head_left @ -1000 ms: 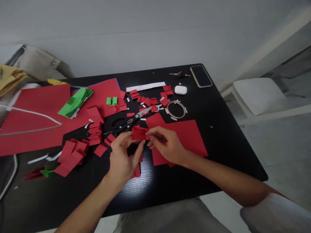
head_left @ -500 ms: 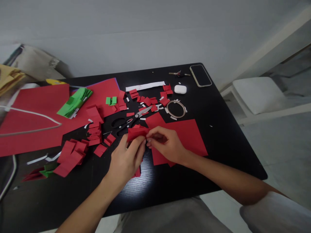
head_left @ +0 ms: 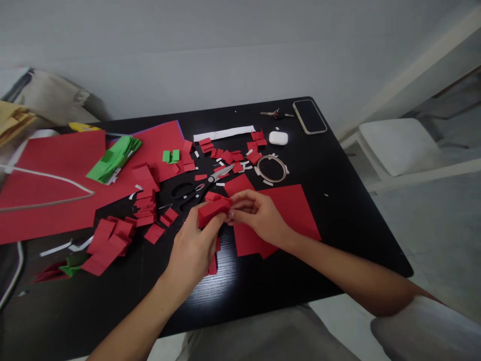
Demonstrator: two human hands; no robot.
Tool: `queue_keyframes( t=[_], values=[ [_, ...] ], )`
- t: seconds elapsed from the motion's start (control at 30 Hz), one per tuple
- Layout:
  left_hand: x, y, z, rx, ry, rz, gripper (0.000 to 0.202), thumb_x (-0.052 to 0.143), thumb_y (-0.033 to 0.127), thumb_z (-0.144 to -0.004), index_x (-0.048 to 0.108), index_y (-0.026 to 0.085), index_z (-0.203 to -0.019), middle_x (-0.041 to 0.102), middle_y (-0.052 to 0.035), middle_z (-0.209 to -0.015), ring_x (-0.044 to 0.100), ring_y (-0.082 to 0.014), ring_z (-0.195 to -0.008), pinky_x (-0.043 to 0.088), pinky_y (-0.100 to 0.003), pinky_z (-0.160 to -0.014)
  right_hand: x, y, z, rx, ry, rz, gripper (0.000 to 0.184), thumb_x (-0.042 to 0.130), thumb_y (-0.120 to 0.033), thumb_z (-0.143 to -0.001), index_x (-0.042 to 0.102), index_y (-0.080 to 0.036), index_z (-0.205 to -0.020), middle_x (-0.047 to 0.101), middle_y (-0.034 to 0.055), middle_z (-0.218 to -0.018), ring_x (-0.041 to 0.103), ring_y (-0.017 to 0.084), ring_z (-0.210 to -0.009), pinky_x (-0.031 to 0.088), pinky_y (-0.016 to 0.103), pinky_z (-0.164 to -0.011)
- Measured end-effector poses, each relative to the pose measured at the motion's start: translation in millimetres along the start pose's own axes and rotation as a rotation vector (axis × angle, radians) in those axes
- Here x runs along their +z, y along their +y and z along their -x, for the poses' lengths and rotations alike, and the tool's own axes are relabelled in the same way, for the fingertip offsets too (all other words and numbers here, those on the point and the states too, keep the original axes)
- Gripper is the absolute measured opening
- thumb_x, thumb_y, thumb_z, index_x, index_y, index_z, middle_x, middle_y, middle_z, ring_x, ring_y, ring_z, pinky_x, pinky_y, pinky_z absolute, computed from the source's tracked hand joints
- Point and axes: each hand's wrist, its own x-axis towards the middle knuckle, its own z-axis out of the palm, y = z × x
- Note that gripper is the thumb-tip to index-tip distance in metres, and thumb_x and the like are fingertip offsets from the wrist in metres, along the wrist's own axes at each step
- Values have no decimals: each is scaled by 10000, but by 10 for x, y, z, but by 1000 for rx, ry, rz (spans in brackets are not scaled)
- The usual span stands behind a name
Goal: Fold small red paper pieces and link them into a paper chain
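A folded piece of red paper [head_left: 212, 211] is held up over the table between my two hands. My left hand [head_left: 197, 238] grips its left and lower side, thumb in front. At its right end, the fingers of my right hand [head_left: 259, 215] pinch the edge; the fingertips partly hide what they touch. Flat red sheets [head_left: 289, 210] lie under my right hand. Just beyond the held paper rest black-handled scissors [head_left: 205, 186] with the blades partly open. Small folded red pieces [head_left: 227, 156] and white paper scraps are scattered behind them.
On the black table [head_left: 361, 220] lie a roll of tape [head_left: 271, 168], a white case [head_left: 278, 138], keys [head_left: 277, 114] and a phone [head_left: 309, 117]. To the left are large red sheets [head_left: 56, 185], a green folded bundle [head_left: 114, 159] and a cable [head_left: 48, 173]. A white chair [head_left: 400, 145] stands right.
The red paper has turned in my hands, and more of its front face shows. My right fingers have shifted up along its right end.
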Motion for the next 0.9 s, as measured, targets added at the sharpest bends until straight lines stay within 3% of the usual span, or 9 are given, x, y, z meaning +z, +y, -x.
queue_keyframes(
  t=[0.13, 0.4, 0.57, 0.9],
  values=[
    [5, 2, -23, 139, 24, -174, 236, 581, 189, -1003, 724, 223, -1189, 655, -132, -1220, 709, -231, -966, 592, -296, -723, -7, 13, -12, 14, -3, 2, 364, 958, -356, -655, 749, -176, -893, 788, 17, -838, 786, 194, -804, 687, 366, -832],
    [32, 22, -37, 144, 86, -184, 252, 626, 177, -993, 706, 190, -1231, 668, -147, -1257, 718, -247, -1092, 621, -339, -882, 7, 6, -2, 29, 30, 11, 333, 978, -283, -605, 783, -182, -856, 800, 10, -829, 781, 186, -817, 677, 349, -835],
    [63, -12, -3, 169, 96, -156, 288, 609, 164, -993, 704, 226, -1259, 663, -144, -1296, 718, -269, -1117, 636, -361, -846, 7, -24, 0, 65, 35, -7, 327, 972, -284, -611, 794, -175, -862, 803, 15, -832, 789, 201, -829, 674, 387, -876],
    [50, -4, 22, 95, 28, -121, 350, 548, 138, -994, 717, 254, -1278, 665, -127, -1277, 718, -248, -1020, 615, -344, -782, 7, -14, -9, 95, 23, -89, 341, 978, -291, -597, 785, -167, -849, 805, 7, -820, 801, 199, -820, 671, 405, -901]
  ],
)
